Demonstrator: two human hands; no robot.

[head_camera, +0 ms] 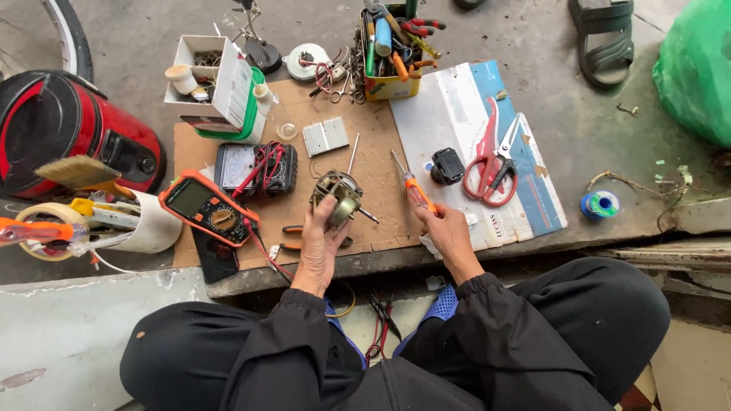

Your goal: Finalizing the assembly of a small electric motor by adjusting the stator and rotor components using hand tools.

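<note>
The left hand [318,242] is wrapped around a small motor [337,196], fingers closed on its round metal body and holding it just above the cardboard sheet [365,164]. The motor's thin shaft runs on a slant, one end up and away toward the far right, the other poking out low on the right side, toward the other hand. The right hand [445,232] has its grip closed on a screwdriver [412,188] with an orange handle; the blade points up and away, leaning slightly left. So the motor lies to the left of the screwdriver, near but apart, and the two long axes are not in line. The left hand has the motor; the right is the next nearest.

Around them: an orange meter [207,207] just left of the motor, with red and black leads trailing, and a darker meter [255,167] behind it. A small ribbed metal block [325,135] sits farther back. A yellow tin [390,53] crammed with tools stands at the far edge. On the right, a flat white and blue package [464,106] lies under red-handled shears [491,160] and a small black part [446,165]. A blue spool [600,204] rests on the concrete floor [533,46]; a white box [217,80] on a green-rimmed tub stands far left.
</note>
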